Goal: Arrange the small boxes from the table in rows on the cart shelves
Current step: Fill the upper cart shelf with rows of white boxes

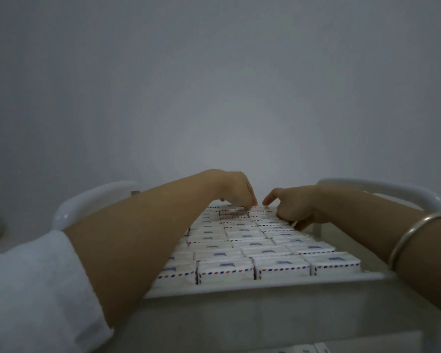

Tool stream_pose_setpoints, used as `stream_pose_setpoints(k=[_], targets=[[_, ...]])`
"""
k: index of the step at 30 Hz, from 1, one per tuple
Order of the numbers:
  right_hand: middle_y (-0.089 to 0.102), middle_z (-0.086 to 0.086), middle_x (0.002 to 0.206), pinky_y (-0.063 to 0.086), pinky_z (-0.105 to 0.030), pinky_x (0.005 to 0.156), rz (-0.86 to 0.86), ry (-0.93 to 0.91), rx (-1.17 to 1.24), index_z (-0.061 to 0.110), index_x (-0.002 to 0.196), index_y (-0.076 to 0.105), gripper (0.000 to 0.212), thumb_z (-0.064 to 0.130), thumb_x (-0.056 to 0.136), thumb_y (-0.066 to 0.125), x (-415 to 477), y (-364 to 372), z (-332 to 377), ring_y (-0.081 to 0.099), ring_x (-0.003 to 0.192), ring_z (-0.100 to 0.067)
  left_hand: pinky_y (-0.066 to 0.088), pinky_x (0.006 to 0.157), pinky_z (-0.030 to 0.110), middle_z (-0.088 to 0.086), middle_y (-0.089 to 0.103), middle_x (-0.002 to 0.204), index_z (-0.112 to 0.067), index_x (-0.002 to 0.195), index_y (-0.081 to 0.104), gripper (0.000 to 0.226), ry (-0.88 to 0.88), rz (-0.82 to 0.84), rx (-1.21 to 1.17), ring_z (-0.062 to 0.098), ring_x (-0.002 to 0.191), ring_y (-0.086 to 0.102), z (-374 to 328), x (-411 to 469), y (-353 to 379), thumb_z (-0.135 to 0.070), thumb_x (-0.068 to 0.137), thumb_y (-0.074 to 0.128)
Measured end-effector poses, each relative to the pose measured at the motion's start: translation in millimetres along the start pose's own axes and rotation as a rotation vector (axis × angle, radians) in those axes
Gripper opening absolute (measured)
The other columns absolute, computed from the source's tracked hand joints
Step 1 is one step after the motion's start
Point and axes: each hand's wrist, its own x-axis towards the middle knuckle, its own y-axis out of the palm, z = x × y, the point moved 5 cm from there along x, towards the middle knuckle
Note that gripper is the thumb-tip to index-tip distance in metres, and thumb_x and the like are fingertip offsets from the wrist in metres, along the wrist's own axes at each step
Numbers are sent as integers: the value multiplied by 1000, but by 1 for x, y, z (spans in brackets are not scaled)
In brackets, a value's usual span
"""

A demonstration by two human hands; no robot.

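Two hands are counted, a left hand [236, 189] and a right hand [295, 203]. Four boxes [281, 267] are seen across the front row on one shelf [239, 289], and about nine rows can be made out, the far ones being blurred. One bangle [418, 235], one sleeve [36, 289] and two handles [94, 200] are counted.

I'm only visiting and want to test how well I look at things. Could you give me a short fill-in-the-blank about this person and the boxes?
1. The left hand and the right hand both reach to the ____ end of the cart shelf.
2. The small boxes lie packed side by side in ____.
3. A metal bangle sits on the ____ wrist.
4. The sleeve on the left arm is ____ in colour.

Missing words: far; rows; right; white.
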Motion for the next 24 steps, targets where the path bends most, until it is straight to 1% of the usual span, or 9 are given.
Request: stream_pose_setpoints(k=[2,6,8,10,12,15,18,20,24], targets=[[55,-4,97,57,-30,75,29,8,-4,24,143,38,52,-1,97,32,-3,0,-2,60,81,-17,54,91,36,3,58,129,-15,125,62,35,-34,-66,75,23,109,59,-6,-6,-4,-18,91,56],[59,-5,105,57,-36,83,-24,8,-12,22,137,46,50,-2,96,32,-8,-6,-3,61,92,-21,60,75,33,3,68,105,-14,110,67,27,-38,-317,2,21,88,67,-20,-40,-30,-17,87,53],[59,-11,117,57,-38,82,-134,-25,9,19,132,50,44,0,96,36,-11,-15,1,60,95,-24,58,66,26,3,72,95,-11,104,69,22,-23,-320,-63,20,86,70,-23,-68,-39,-18,89,54],[60,-14,121,58,-35,74,-231,-91,69,18,122,55,35,0,94,43,-19,-23,11,61,95,-24,51,57,23,3,74,91,-10,101,71,22,-3,-323,-108,18,84,71,-24,-101,-49,-15,90,52],[62,-11,118,57,-30,68,-274,-187,109,23,112,56,28,4,91,52,-33,-27,27,62,97,-22,46,51,19,0,74,87,-10,99,72,22,28,-317,-145,10,69,68,-24,-135,-55,-10,90,51],[65,0,106,54,-26,69,-287,-382,106,29,106,56,23,11,91,56,-74,-19,59,62,94,-17,40,42,15,-6,71,75,-15,95,71,19,63,-313,-152,-2,41,54,-23,-183,-58,-8,91,54],[67,9,92,45,-22,66,-295,-591,131,36,99,56,20,17,92,56,-131,5,93,61,84,-5,40,43,15,-8,73,77,-20,90,72,22,53,-349,-175,0,48,57,-12,-227,-58,-7,90,54],[68,11,86,44,-21,66,-326,-672,175,33,105,59,18,21,92,57,-166,26,109,61,80,-3,41,43,14,-9,74,77,-23,88,72,23,33,-375,-215,0,50,58,2,-255,-53,-8,89,56],[65,9,78,49,-23,70,-530,-758,198,29,113,55,21,28,92,60,-216,76,125,60,75,-3,44,50,15,-10,73,76,-26,82,70,28,9,-422,-234,3,48,62,52,-309,-20,-4,87,53]])
